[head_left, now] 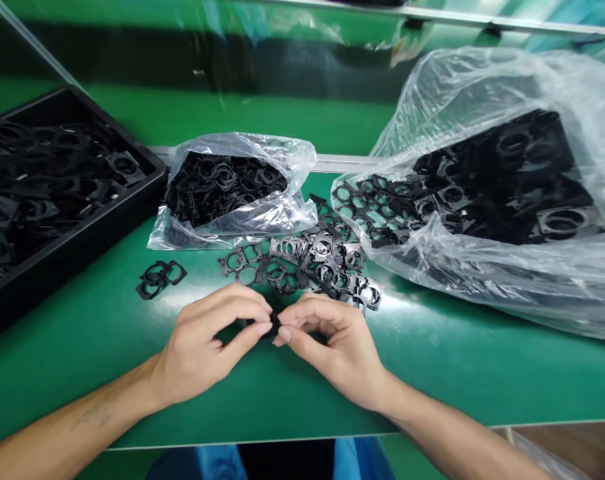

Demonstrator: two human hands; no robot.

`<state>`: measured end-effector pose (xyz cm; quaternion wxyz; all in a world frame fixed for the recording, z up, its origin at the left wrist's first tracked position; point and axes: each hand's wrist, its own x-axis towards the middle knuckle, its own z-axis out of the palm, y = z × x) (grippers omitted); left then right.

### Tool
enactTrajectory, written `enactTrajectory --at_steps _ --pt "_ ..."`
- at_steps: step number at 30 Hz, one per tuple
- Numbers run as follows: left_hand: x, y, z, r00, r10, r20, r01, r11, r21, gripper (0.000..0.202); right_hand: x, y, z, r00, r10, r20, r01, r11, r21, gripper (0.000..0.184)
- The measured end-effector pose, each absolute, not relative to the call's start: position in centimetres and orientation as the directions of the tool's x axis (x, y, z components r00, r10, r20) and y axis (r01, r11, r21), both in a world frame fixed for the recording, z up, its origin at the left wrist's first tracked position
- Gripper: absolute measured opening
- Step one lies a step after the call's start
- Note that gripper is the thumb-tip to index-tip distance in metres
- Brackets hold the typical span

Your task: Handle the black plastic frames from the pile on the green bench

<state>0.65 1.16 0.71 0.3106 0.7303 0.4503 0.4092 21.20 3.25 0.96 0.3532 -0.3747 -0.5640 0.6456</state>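
Note:
My left hand (210, 333) and my right hand (335, 340) meet over the green table, fingertips almost touching. Between their pinched thumbs and fingers is a small black plastic part (274, 325), mostly hidden by the fingers. Just beyond the hands lies a loose pile of flat black frames with round holes (327, 250). To the left of it is a small group of black rings with squared edges (158, 277).
A black bin (132, 193) full of black parts stands at the left. Behind the pile, a clear plastic bag (277, 217) holds black rings. A larger clear bag (462, 267) with black frames lies open on the right. The green tabletop (482, 373) ends near my body.

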Motion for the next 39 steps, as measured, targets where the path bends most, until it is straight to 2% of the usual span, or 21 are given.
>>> enactTrajectory --at_steps 3,5,6,9,11,14,17,19,22,24,26,29,39 --pt "0.9 1.2 0.9 0.202 0.979 0.01 0.215 -0.054 0.975 0.012 21.3 3.1 0.8 -0.462 0.884 0.069 0.08 0.119 -0.99 0.011" --pt "0.9 1.3 0.9 0.209 0.971 -0.115 0.14 0.086 0.986 0.011 21.3 3.1 0.8 -0.463 0.883 0.073 0.099 0.133 -0.986 0.011" --pt "0.9 1.3 0.8 0.211 0.969 -0.13 0.131 0.104 0.986 0.01 21.3 3.1 0.8 -0.463 0.886 0.028 0.082 0.074 -0.994 0.009" --pt "0.7 1.4 0.6 0.155 0.988 -0.015 0.202 -0.017 0.979 0.011 21.2 3.5 0.8 -0.449 0.872 -0.196 -0.039 -0.238 -0.97 0.005" --pt "0.4 1.4 0.5 0.144 0.98 0.141 0.322 -0.181 0.929 0.021 21.2 3.9 0.9 -0.446 0.84 -0.309 -0.123 -0.4 -0.908 0.017" --pt "0.2 1.5 0.3 0.231 0.903 0.363 0.471 -0.43 0.77 0.029 21.3 4.4 0.9 -0.449 0.806 -0.385 -0.215 -0.516 -0.83 0.025" --pt "0.3 1.6 0.2 0.329 0.811 0.484 0.473 -0.585 0.659 0.029 21.4 4.5 0.9 -0.456 0.801 -0.389 -0.246 -0.533 -0.809 0.02" --pt "0.3 1.7 0.2 0.328 0.803 0.497 0.44 -0.596 0.672 0.03 21.6 4.4 1.1 -0.448 0.829 -0.334 -0.189 -0.453 -0.871 0.012" --pt "0.1 1.6 0.1 0.268 0.857 0.44 0.399 -0.515 0.759 0.031 21.8 4.1 1.5 -0.408 0.905 -0.116 -0.01 -0.131 -0.991 0.008" --pt "0.0 1.5 0.0 0.242 0.884 0.4 0.378 -0.466 0.8 0.031 21.9 4.0 1.6 -0.398 0.914 0.074 0.096 0.121 -0.988 0.013" --pt "0.0 1.4 0.0 0.242 0.889 0.388 0.358 -0.454 0.816 0.031 22.0 3.9 1.6 -0.413 0.888 0.203 0.137 0.281 -0.95 0.018" --pt "0.3 1.3 0.1 0.26 0.879 0.4 0.352 -0.472 0.809 0.029 22.0 3.9 1.4 -0.443 0.857 0.263 0.127 0.35 -0.928 0.019" --pt "0.3 1.1 0.2 0.29 0.879 0.378 0.385 -0.468 0.796 0.024 22.4 3.6 1.5 -0.462 0.851 0.25 0.192 0.371 -0.909 0.017"
